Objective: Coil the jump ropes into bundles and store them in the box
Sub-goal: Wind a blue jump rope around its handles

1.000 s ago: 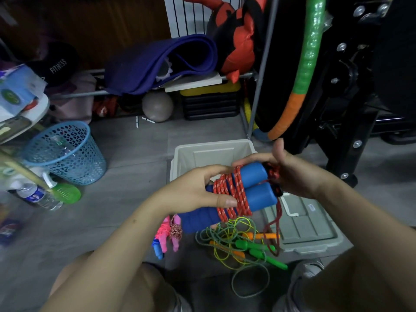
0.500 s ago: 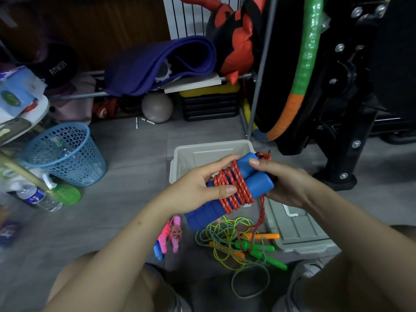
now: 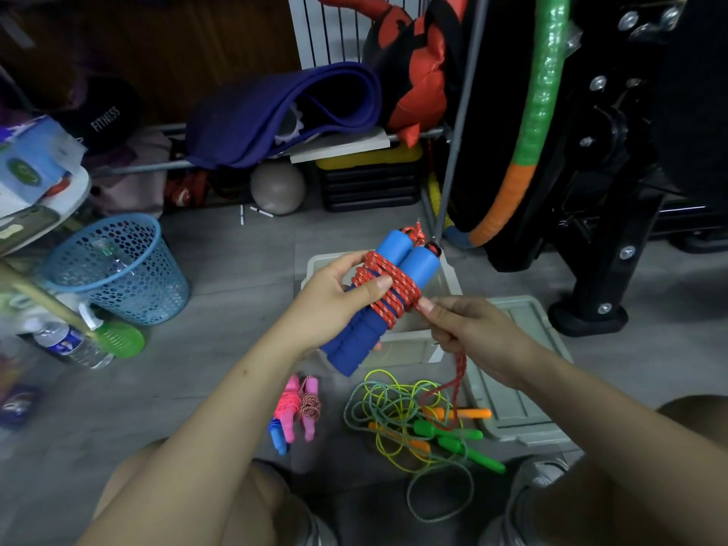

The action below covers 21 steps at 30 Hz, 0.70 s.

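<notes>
Blue rope nearly wrapped, nothing visibly boxed yet

Left hand (image 3: 335, 301) grips the handles (image 3: 378, 305), right hand (image 3: 468, 333) pinches the cord tail (image 3: 459, 368); pink bundle (image 3: 295, 407) and loose ropes (image 3: 413, 419) wait near the box (image 3: 449, 269).

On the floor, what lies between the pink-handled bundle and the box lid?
In the head view, the loose tangle of green and yellow ropes with orange and green handles lies between the pink-handled bundle and the lid.

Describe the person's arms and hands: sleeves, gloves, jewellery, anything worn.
Both forearms are bare right up to the frame edge, with no sleeves in view. The left hand and right hand wear no gloves, and no rings, watch or bracelets show.
</notes>
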Tool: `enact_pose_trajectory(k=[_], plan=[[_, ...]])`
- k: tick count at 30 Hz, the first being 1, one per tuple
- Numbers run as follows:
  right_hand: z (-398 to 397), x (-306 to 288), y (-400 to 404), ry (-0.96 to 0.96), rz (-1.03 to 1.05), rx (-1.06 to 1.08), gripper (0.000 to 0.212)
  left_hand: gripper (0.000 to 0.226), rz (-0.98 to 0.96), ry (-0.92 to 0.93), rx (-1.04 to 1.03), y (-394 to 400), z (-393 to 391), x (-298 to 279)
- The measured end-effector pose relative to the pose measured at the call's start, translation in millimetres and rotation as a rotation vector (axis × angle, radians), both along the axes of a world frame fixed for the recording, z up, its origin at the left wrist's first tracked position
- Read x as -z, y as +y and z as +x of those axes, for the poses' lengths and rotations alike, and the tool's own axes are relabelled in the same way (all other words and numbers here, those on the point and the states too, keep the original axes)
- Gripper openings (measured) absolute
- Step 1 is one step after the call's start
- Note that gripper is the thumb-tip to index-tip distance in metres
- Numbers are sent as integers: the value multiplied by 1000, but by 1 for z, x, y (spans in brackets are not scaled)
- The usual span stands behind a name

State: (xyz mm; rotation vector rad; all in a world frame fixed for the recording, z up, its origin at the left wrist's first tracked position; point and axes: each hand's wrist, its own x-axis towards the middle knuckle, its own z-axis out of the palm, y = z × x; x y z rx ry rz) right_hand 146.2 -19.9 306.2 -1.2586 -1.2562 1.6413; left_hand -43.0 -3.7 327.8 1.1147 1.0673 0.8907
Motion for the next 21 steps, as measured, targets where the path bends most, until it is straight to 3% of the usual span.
enact_pose_trajectory(k=[4,13,17,19,21], plan=[[0,-2,-2,-452,261,-53,27,35,-36,3,-36,-4,4,1],[1,-17,-2,-608,486,-120,22,29,-9,11,-53,-5,6,-4],[10,-23,-4,-719,612,-116,19,20,101,161,-58,1,0,-3],[13,-25,-3,-777,732,-123,26,27,192,277,-7,4,-2,-1],[15,-29,-2,-840,810,-153,37,46,334,517,80,7,-3,2]])
